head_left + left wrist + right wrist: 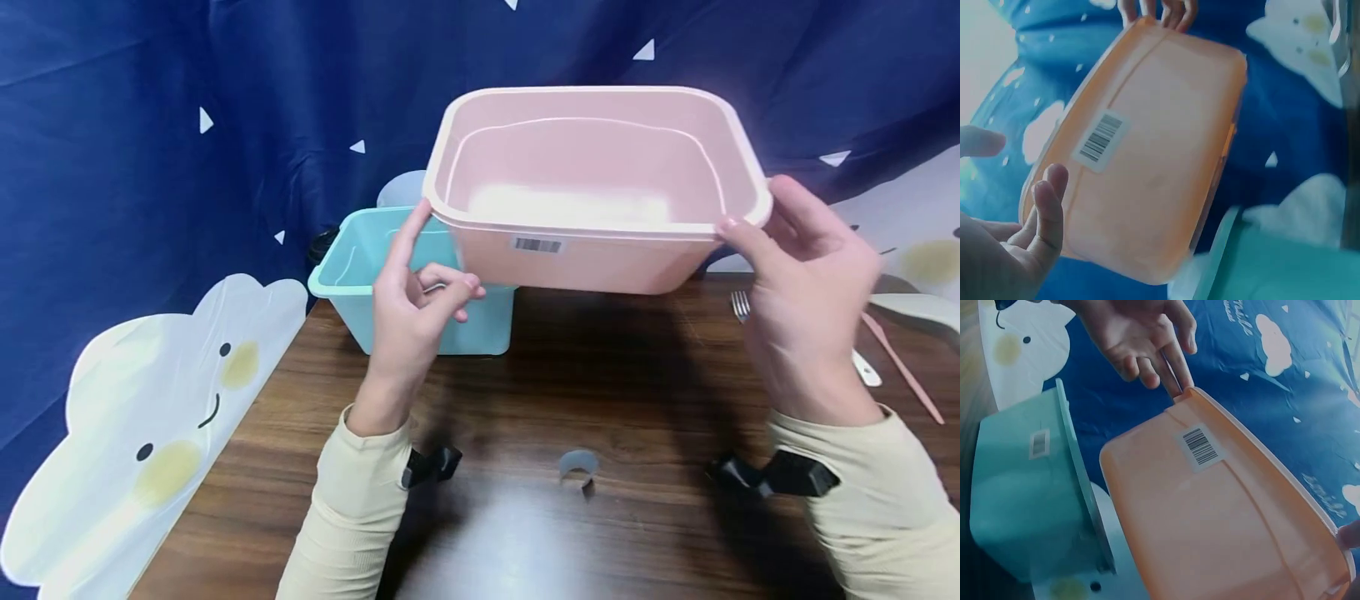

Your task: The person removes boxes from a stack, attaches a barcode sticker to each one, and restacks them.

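Observation:
A pink plastic bin (592, 262) with a barcode label is held up over the dark wooden table, its opening tipped toward the head camera. My right hand (813, 300) pinches the rim at its right corner, thumb over the front edge. At the left end, my left hand (416, 312) touches the rim with an extended index finger. Its thumb stands away from the bin in the left wrist view, and its other fingers are loosely bent. Behind the left hand, a teal bin (476, 329) stands upright on the table, partly hidden by that hand and the pink bin.
On the right lie a fork (741, 306), a thin pink utensil (903, 367) and a white object (926, 310), partly hidden by the right hand. A small grey curved piece (578, 461) is on the table (615, 533). Blue cloth (247, 75) hangs behind.

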Motion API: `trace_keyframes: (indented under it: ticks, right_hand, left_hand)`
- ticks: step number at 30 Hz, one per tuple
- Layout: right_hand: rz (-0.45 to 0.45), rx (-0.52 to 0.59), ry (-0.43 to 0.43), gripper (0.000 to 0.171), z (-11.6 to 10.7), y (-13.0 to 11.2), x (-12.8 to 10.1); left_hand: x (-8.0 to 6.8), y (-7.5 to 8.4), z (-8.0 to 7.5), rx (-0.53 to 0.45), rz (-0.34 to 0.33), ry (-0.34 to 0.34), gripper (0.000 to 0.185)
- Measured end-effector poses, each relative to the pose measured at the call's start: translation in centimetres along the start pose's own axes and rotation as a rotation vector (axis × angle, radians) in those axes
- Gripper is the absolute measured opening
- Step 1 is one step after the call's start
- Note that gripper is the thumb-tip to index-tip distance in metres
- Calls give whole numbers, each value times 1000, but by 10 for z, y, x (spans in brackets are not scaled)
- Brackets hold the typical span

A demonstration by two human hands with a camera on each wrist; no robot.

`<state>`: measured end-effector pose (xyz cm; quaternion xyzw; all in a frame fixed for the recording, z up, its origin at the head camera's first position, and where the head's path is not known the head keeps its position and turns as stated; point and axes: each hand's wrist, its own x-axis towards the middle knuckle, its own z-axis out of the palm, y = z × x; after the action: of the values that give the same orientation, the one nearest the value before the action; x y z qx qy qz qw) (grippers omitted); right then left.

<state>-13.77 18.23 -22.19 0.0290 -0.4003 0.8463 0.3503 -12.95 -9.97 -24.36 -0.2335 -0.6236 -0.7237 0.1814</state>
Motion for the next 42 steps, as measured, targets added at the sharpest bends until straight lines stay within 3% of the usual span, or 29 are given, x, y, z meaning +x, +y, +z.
trace_keyframes:
  ticks: [5,8,16,22,33,42]
  right_hand:
    - [27,-169,-60,44,29,19,-2]
    - [62,-249,-81,53,47,32,-6]
    - [127,-411,-161,61,82,60,-15]
    - [160,-420,-195,64,98,76,-20]
    - [126,-467,-277,63,112,98,-26]
    - [105,-483,-242,58,104,106,-24]
  left_hand:
    - [10,0,-23,-10,71,91,79]
    - [16,-1,-37,16,110,181,75]
    - [26,-8,-67,194,157,450,64]
    - [31,-13,-83,221,148,582,61]
    - [35,-24,-99,107,86,647,55]
    - [37,-34,-101,74,19,586,56]
